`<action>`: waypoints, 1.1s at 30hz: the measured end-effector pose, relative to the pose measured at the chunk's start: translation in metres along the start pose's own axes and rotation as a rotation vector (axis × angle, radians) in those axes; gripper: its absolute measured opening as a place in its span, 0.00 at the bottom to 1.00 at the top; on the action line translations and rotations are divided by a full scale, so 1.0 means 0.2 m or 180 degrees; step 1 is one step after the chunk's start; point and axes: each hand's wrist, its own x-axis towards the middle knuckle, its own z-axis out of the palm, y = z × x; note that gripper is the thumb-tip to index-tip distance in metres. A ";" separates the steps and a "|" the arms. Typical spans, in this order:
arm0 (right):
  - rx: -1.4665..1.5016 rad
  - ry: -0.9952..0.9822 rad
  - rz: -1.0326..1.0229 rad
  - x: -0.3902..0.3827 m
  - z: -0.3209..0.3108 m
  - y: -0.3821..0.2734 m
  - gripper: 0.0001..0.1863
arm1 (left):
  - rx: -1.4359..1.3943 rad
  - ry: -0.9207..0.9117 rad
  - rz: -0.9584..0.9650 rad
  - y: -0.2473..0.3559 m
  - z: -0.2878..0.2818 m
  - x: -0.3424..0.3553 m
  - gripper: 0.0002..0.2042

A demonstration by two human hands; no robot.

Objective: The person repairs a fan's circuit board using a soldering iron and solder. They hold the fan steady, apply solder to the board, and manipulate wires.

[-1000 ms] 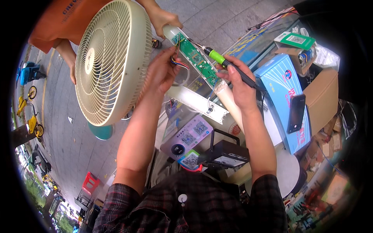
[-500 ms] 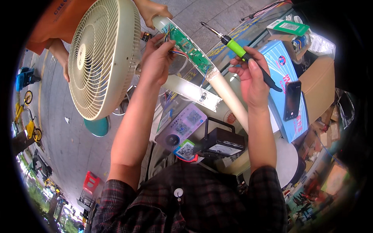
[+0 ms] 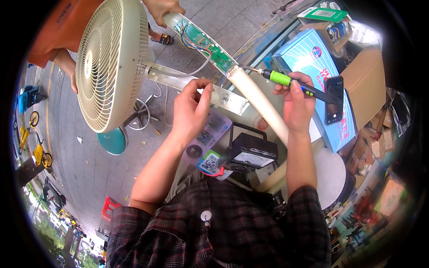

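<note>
Head cam view, and it's a fan opened up mid-job. Right hand (image 3: 298, 105) has a green-and-black soldering iron (image 3: 280, 78) held in its fingers, grip closed around the handle, tip pointing left at the near end of the green circuit board (image 3: 219, 57). Can't tell if the tip actually touches anything. Left hand (image 3: 193, 107) has its fingers curled, thumb and index in a narrow gap, right over the white cover strip (image 3: 170, 79); can't tell if anything's pinched in there.

Board sits in the far end of the cream fan pole (image 3: 263, 109), which slants from far left to near right between the 2 hands. Coloured wires (image 3: 187, 43) loop over it, plus a grey cable (image 3: 201, 67). Big cream fan head (image 3: 105, 67) is off to the left. Another person in an orange top (image 3: 49, 31) has 1 hand (image 3: 163, 10) on the pole's far end and 1 by the fan head. On the right, a phone (image 3: 334, 96) lies on a blue box (image 3: 292, 53); nearer, there's a black analog meter (image 3: 254, 149) with a handle.
</note>
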 end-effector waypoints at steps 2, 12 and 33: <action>-0.0076 -0.0061 0.0020 -0.02 -0.02 0.01 0.13 | 0.0039 0.0040 -0.0114 0.00 0.02 -0.01 0.11; 0.0150 0.0024 -0.0030 -0.02 0.01 0.00 0.16 | -0.0779 -0.0181 -0.0253 0.02 0.00 0.11 0.15; 0.0383 0.0030 -0.0205 0.00 0.01 -0.03 0.17 | -0.0863 -0.0103 -0.0281 -0.03 -0.08 0.04 0.15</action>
